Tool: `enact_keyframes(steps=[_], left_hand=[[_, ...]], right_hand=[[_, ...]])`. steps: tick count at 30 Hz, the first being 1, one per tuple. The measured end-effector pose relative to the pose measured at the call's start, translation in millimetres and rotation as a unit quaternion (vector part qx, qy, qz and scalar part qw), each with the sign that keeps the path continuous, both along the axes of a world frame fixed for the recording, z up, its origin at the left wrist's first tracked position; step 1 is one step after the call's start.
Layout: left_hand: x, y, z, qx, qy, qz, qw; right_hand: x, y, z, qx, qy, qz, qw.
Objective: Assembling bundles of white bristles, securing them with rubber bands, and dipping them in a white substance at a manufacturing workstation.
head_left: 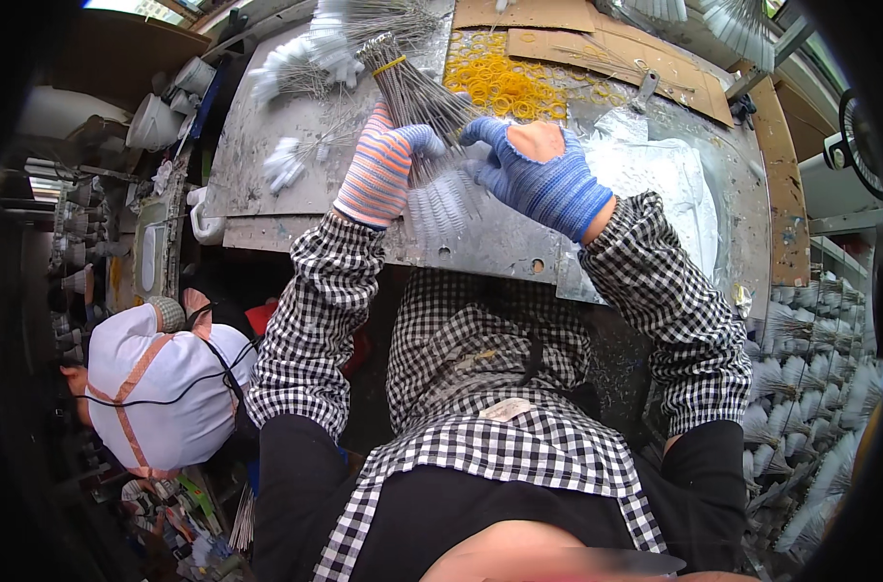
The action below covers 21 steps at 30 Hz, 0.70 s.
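My left hand, in an orange-and-purple striped knit glove, and my right hand, in a blue knit glove, both grip one bundle of thin wire-stemmed brushes. The bundle slants up and left over the metal table. A yellow rubber band circles its far end. The white bristle ends fan out below my hands. My checked sleeves come in from the lower edge.
A pile of yellow rubber bands lies beyond my hands, beside cardboard sheets. More white-tipped brushes lie at the table's far left. A clear plastic bag rests at right. Bundled brushes fill the lower right. Another person in white sits at left.
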<state>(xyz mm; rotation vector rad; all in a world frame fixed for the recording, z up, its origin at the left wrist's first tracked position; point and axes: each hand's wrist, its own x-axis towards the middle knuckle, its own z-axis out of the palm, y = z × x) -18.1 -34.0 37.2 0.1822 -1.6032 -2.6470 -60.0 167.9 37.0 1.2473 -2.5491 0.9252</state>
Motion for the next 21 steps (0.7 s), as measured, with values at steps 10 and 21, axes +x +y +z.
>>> enact_keyframes(steps=[10,21], left_hand=[[-59,100,18,-0.327,0.266,-0.121,0.899],[-97,177,-15,-0.662,0.549,-0.096,0.501]], right_hand=[[-20,97,-5,-0.057,-0.056,-0.078,0.994],[-39,189,-102,0.069,-0.052,-0.188,0.978]])
